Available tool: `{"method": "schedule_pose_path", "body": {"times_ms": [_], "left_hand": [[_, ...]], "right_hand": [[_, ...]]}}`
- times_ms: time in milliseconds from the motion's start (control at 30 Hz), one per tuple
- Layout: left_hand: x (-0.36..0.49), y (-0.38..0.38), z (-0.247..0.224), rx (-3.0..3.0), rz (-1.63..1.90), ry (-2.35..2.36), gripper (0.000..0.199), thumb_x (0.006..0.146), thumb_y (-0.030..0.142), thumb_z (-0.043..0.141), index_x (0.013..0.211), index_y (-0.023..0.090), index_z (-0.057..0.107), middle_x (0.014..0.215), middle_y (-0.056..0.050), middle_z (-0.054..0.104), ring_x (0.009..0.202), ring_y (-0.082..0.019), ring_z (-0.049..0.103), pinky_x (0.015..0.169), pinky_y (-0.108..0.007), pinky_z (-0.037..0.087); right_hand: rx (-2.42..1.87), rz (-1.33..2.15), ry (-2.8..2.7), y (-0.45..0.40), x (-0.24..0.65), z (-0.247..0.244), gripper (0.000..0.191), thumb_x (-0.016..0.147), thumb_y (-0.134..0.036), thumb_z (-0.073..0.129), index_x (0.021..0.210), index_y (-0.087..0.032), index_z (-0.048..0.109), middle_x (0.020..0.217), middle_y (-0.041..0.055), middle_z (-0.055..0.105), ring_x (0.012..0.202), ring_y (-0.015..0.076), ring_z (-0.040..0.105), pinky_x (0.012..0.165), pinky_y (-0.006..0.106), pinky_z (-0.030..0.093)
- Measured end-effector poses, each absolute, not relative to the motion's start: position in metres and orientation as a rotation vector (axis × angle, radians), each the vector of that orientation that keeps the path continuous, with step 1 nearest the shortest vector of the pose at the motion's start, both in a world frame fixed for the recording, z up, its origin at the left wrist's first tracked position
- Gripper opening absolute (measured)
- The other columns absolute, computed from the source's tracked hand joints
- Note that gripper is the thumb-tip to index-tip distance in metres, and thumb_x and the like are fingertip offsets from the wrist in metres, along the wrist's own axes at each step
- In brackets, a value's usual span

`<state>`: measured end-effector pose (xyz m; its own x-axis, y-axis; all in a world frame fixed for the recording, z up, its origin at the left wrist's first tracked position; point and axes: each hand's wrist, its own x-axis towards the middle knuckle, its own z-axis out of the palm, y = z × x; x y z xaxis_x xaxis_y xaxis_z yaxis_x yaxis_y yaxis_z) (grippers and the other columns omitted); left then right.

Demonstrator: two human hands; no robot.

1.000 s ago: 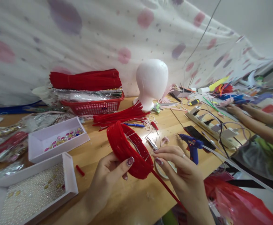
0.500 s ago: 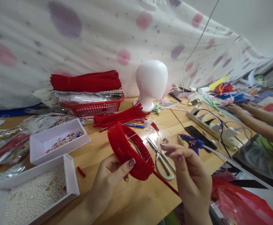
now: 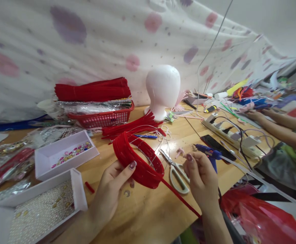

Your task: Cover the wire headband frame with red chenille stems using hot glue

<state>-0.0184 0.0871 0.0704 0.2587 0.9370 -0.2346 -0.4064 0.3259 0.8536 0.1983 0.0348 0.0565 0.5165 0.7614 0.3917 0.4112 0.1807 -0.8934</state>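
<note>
A red fuzzy chenille-covered band [image 3: 124, 154] with thin bare wires at its top is held tilted above the table. My left hand [image 3: 114, 184] is closed on its near left side, thumb on the outer face. A red chenille stem [image 3: 181, 198] trails from the band down to the right, toward my right forearm. My right hand [image 3: 200, 178] is apart from the band, its fingertips pinched together; anything in them is too small to make out. Just beyond those fingers lies a blue glue gun [image 3: 209, 151]. Scissors [image 3: 172, 164] with pale handles lie between the band and my right hand.
White trays of gems [image 3: 43, 162] and pearls [image 3: 79, 189] stand left. Behind are a red basket [image 3: 102, 120], red chenille stems [image 3: 127, 126] and a white foam head [image 3: 162, 88]. A power strip [image 3: 224, 140] and phone [image 3: 215, 145] lie right, near another person's arms [image 3: 277, 125].
My right hand has drawn down from the wires beside the band toward the glue gun, fingers closing together. The band, in my left hand, has shifted slightly left and up.
</note>
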Motion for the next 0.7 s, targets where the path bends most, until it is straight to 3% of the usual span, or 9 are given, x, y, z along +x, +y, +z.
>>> {"method": "schedule_pose_path", "body": {"times_ms": [233,300,400,467,500,533,600,667,700], "left_hand": [[-0.028,0.101,0.074,0.705,1.122,0.862,0.037,0.067,0.042,0.092,0.084,0.016,0.072,0.076,0.001,0.069,0.060,-0.009,0.053,0.050,-0.017,0.048],[-0.030,0.103,0.072,0.704,1.137,0.865,0.036,0.068,0.042,0.091,0.083,0.017,0.071,0.077,0.000,0.069,0.060,-0.010,0.052,0.051,-0.018,0.048],[-0.031,0.103,0.071,0.702,1.147,0.866,0.033,0.069,0.039,0.090,0.083,0.017,0.070,0.078,0.000,0.069,0.062,-0.010,0.053,0.052,-0.018,0.048],[-0.030,0.103,0.071,0.696,1.147,0.872,0.034,0.068,0.039,0.090,0.084,0.017,0.070,0.079,-0.001,0.070,0.063,-0.011,0.054,0.052,-0.018,0.048],[-0.030,0.103,0.071,0.692,1.148,0.877,0.034,0.067,0.039,0.091,0.084,0.017,0.071,0.078,-0.001,0.070,0.063,-0.012,0.054,0.051,-0.019,0.048],[-0.029,0.103,0.071,0.690,1.151,0.883,0.035,0.067,0.040,0.091,0.085,0.017,0.071,0.078,-0.001,0.070,0.063,-0.012,0.055,0.051,-0.019,0.048],[-0.028,0.103,0.072,0.688,1.162,0.890,0.035,0.067,0.040,0.091,0.083,0.017,0.071,0.077,-0.001,0.070,0.063,-0.012,0.055,0.051,-0.019,0.048],[-0.028,0.102,0.072,0.688,1.171,0.892,0.035,0.066,0.041,0.091,0.082,0.018,0.070,0.077,0.000,0.070,0.065,-0.012,0.057,0.052,-0.019,0.048],[-0.027,0.102,0.072,0.689,1.174,0.891,0.036,0.065,0.041,0.092,0.081,0.018,0.070,0.077,0.000,0.070,0.067,-0.013,0.058,0.052,-0.019,0.048]], "right_hand": [[-1.602,0.232,-0.964,0.043,0.229,0.036,0.035,0.090,-0.052,0.069,0.081,-0.018,0.070,0.065,0.0021,0.069,0.058,0.0158,0.062,0.059,0.030,0.050],[-1.622,0.186,-0.966,0.042,0.228,0.035,0.039,0.086,-0.055,0.073,0.070,-0.019,0.071,0.067,0.0042,0.072,0.066,0.0201,0.066,0.070,0.036,0.053],[-1.606,0.062,-0.986,0.043,0.222,0.036,0.054,0.089,-0.062,0.064,0.052,-0.022,0.063,0.080,0.0082,0.075,0.092,0.0275,0.068,0.097,0.049,0.049],[-1.529,0.034,-0.971,0.045,0.217,0.039,0.039,0.088,-0.058,0.067,0.073,-0.022,0.075,0.107,0.0097,0.077,0.114,0.0304,0.065,0.107,0.053,0.045],[-1.462,0.066,-0.937,0.046,0.214,0.041,0.032,0.085,-0.053,0.072,0.095,-0.023,0.077,0.124,0.0100,0.072,0.121,0.0304,0.064,0.106,0.052,0.048],[-1.392,0.116,-0.886,0.047,0.211,0.043,0.043,0.081,-0.048,0.079,0.117,-0.025,0.072,0.137,0.0108,0.066,0.120,0.0295,0.066,0.098,0.048,0.055],[-1.293,0.210,-0.764,0.046,0.205,0.047,0.065,0.076,-0.040,0.085,0.134,-0.025,0.059,0.137,0.0134,0.066,0.086,0.0218,0.076,0.062,0.033,0.061],[-1.304,0.250,-0.740,0.043,0.200,0.050,0.054,0.080,-0.041,0.083,0.125,-0.022,0.063,0.098,0.0068,0.078,0.041,0.0103,0.060,0.035,0.022,0.042],[-1.323,0.251,-0.762,0.040,0.198,0.050,0.042,0.084,-0.045,0.079,0.115,-0.020,0.067,0.070,-0.0005,0.074,0.030,0.0077,0.047,0.030,0.021,0.032]]}}
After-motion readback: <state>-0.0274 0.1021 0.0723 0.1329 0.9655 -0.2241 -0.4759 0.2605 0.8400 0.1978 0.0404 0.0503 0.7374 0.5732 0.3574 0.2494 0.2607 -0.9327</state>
